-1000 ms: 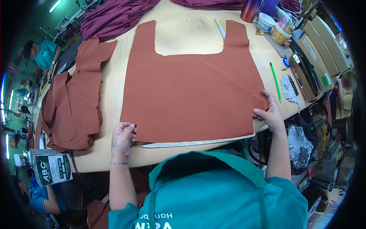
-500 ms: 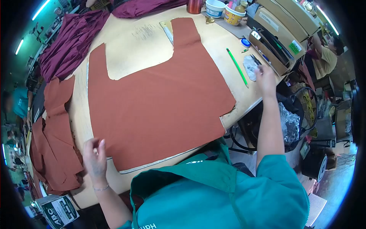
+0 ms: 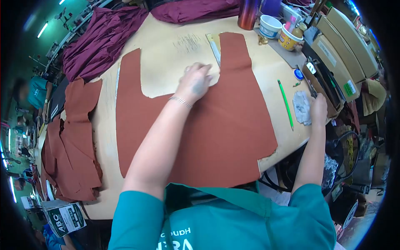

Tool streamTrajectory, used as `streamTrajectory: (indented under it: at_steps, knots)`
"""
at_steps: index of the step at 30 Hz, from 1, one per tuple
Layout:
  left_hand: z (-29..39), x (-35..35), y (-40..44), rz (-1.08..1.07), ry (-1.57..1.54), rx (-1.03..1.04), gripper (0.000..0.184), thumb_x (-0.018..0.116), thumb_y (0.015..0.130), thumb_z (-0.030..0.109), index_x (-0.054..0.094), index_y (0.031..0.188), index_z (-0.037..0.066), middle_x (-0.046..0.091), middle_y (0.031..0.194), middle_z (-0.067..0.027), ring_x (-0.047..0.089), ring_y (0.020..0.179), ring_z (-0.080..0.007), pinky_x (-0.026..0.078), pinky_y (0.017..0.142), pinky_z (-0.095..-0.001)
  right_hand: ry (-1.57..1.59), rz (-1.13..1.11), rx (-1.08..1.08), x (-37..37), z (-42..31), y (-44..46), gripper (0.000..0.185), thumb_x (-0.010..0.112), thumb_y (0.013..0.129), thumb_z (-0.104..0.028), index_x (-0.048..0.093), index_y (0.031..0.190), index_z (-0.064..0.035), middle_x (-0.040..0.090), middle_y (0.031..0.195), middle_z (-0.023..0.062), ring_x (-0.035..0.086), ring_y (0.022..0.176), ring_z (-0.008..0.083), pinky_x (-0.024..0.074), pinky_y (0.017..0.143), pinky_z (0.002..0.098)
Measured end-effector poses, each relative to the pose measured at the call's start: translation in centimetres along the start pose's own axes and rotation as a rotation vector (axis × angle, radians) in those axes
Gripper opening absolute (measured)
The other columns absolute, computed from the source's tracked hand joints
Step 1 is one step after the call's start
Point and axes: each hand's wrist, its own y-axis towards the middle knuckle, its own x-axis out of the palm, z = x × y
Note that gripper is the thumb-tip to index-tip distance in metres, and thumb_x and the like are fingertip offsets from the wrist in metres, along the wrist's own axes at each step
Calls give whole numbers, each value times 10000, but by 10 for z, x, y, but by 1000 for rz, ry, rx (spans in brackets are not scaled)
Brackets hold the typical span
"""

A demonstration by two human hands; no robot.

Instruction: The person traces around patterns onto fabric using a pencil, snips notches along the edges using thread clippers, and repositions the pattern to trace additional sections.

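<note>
A large rust-brown sheet (image 3: 200,129), perhaps leather or fabric, lies flat on the table with a wide U-shaped cutout at its far side. My left hand (image 3: 195,83) is over the edge of that cutout, its fingers curled and smeared by motion. At the right, my right hand (image 3: 319,109) is closed around a dark slim pointed tool (image 3: 312,89), whose exact kind I cannot make out. Just left of that hand lie a crumpled grey-white cloth (image 3: 301,107) and a green pencil (image 3: 286,105). A yellowish strip (image 3: 213,46) shows beside the sheet's upper right arm.
Another rust-brown piece (image 3: 75,141) lies folded at the left edge. Maroon cloth (image 3: 104,39) is heaped at the back. Cardboard boxes (image 3: 339,62), a white tub (image 3: 270,27), a yellow tub (image 3: 290,38) and a red bottle (image 3: 248,14) stand at back right. A co-worker (image 3: 37,91) is at far left.
My left hand has moved from the sheet's near left corner up to the cutout. My right hand has closed on the dark tool that lay by the grey-white cloth. The camera view has shifted.
</note>
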Motion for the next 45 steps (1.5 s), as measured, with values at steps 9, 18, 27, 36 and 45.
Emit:
streamTrajectory:
  at_steps: [9,18,27,36,45]
  knots:
    - [10,51,31,-126,282,-103,482,370,896,378,376,1305,124,322,1385,-23,243,1298,-273,246,953,-618,669,-89,-188,-6,-147,-1,345,589,797,-189,483,1031,41,531,988,233,520,930,344,416,810,396]
    - [5,51,13,39,93,-195,451,420,877,293,422,1254,45,406,1310,-97,326,1245,-302,287,961,-547,531,-440,-60,57,-258,76,362,688,711,-300,602,835,30,623,801,192,605,791,328,460,720,376]
    - [-1,53,20,117,102,-235,418,486,807,232,486,1204,98,447,1256,-131,350,1206,-327,309,951,-474,719,-154,-225,79,-265,71,214,683,683,-121,580,838,-15,592,818,190,565,813,355,444,725,410]
    - [-13,48,34,115,-57,-302,247,524,776,192,646,989,170,495,1186,-45,377,1150,-257,316,914,-444,770,128,-354,83,-271,70,229,674,690,-92,557,864,-1,538,883,177,529,850,353,430,761,398]
    - [-13,45,47,125,-54,-227,210,630,710,221,665,914,189,512,1125,-26,386,1133,-241,324,897,-434,526,-241,-389,16,-240,16,212,638,735,-166,558,885,-39,592,779,163,600,780,356,482,688,403]
